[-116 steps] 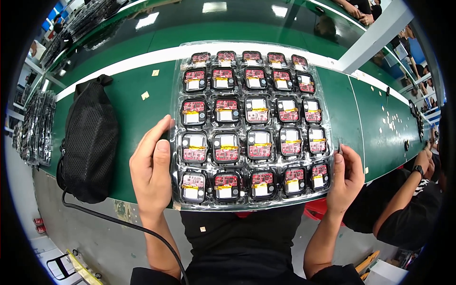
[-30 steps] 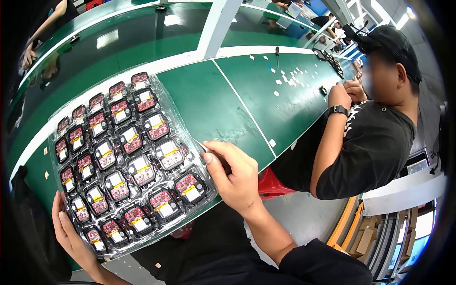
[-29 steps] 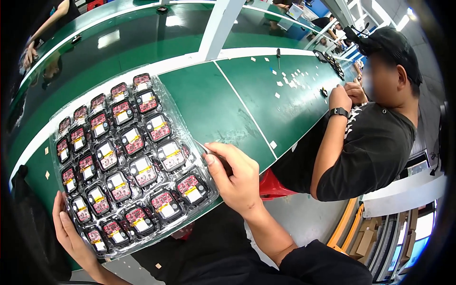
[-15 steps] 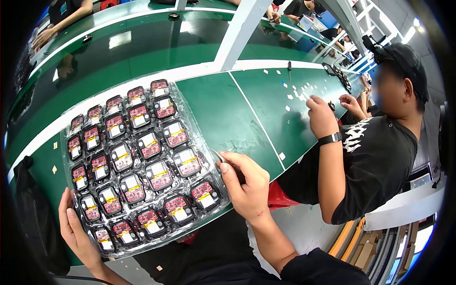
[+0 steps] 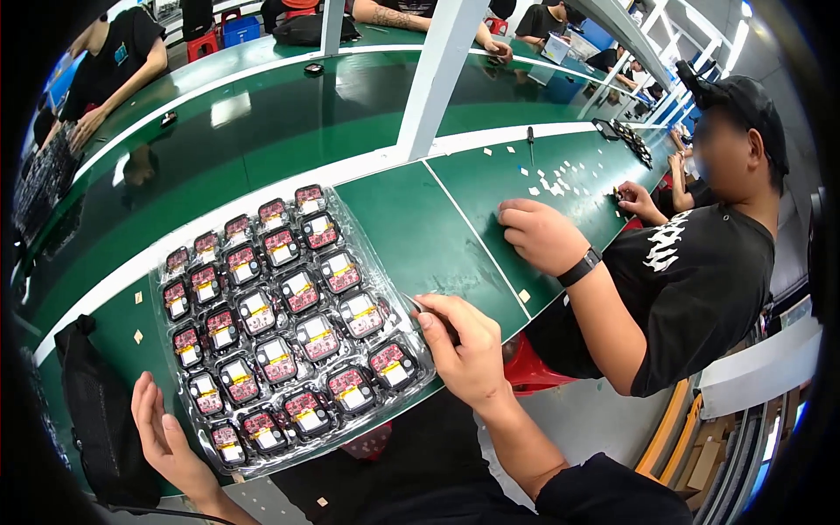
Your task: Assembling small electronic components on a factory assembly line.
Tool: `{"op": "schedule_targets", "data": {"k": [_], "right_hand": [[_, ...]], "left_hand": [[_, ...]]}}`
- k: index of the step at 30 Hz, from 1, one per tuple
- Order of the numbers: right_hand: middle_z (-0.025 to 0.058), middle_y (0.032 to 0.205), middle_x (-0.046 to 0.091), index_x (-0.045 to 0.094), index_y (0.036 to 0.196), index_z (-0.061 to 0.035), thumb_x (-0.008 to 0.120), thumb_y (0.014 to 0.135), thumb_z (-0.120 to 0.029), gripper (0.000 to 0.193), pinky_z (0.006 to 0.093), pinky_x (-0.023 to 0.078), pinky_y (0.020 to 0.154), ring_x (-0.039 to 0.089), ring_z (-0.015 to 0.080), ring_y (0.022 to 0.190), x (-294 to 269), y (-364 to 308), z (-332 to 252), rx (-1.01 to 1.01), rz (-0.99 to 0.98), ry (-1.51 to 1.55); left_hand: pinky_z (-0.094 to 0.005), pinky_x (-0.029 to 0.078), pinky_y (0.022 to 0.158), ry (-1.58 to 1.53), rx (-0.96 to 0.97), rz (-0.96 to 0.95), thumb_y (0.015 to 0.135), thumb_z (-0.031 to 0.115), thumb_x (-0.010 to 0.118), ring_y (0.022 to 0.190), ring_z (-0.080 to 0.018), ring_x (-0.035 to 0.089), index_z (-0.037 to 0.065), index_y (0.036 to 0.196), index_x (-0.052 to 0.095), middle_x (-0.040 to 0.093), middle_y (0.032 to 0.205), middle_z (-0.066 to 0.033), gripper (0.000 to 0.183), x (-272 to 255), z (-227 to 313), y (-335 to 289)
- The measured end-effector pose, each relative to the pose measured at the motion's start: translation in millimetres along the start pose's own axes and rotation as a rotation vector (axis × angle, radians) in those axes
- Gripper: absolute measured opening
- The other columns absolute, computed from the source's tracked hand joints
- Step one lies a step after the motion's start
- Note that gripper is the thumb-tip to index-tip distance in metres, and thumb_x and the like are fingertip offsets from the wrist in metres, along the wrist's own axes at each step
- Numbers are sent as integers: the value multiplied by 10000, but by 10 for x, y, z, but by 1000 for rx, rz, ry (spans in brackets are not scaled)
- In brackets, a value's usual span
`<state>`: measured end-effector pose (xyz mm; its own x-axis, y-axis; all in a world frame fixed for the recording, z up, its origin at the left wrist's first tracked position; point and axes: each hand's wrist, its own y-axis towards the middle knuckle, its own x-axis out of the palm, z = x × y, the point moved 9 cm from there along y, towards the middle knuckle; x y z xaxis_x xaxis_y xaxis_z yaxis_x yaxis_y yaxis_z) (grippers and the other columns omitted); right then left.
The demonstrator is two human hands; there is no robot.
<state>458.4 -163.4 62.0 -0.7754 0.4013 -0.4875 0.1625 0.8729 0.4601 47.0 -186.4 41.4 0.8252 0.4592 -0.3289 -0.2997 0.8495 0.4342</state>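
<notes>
My left hand (image 5: 175, 451) open, fingers extended, thumb apart. My right hand (image 5: 465, 350) pinches thumb against index finger, remaining fingers curled in; right forearm (image 5: 525, 442) slants up leftward from lower edge.

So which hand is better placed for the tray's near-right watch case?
Probably the right hand, beside that watch case and pinching a slim metal tool; the left hand is by the clear tray's opposite edge.

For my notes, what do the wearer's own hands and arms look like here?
Both the left hand and the right hand are bare, without gloves, and no watch or band shows on either wrist. A loose, plain black fabric sleeve covers the right arm down to about the elbow, leaving the right forearm bare. No left sleeve is visible.
</notes>
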Motion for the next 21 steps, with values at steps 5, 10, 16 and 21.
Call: {"op": "schedule_targets", "data": {"k": [5, 10, 16, 21], "right_hand": [[148, 920, 716, 684, 1107, 32, 668, 967, -11, 148, 312, 526, 660, 676, 224, 733, -119, 72, -78, -77, 41, -36], [166, 1084, 650, 662, 1156, -7, 691, 928, -67, 238, 441, 553, 736, 694, 370, 873, -349, 250, 130, 14, 106, -312], [251, 1364, 521, 549, 1386, -36, 683, 953, -288, 519, 529, 567, 843, 696, 478, 960, -723, 553, 686, 294, 152, -775], [195, 1139, 621, 631, 1123, -78, 682, 954, -297, 281, 532, 541, 845, 665, 468, 973, -857, 629, 1010, 289, 143, -789]], "left_hand": [[-476, 303, 1229, 117, 154, -26, 1049, 177, 478, 1450, -348, 429, -75, 1422, 508, 426, 1557, -231, 452, -78, 215, -282], [-537, 413, 1135, 426, 350, 60, 1005, 477, 614, 1385, -431, 482, -47, 1415, 496, 472, 1469, -275, 675, -70, 583, -621], [-694, 358, 1112, 631, 386, 4, 970, 724, 483, 1430, -564, 355, 78, 1442, 501, 395, 1526, -310, 801, 84, 715, -969], [-639, 322, 1156, 283, 485, -198, 950, 574, 653, 1429, -520, 362, 176, 1325, 656, 448, 1503, -232, 547, 470, 816, -1393]]}}
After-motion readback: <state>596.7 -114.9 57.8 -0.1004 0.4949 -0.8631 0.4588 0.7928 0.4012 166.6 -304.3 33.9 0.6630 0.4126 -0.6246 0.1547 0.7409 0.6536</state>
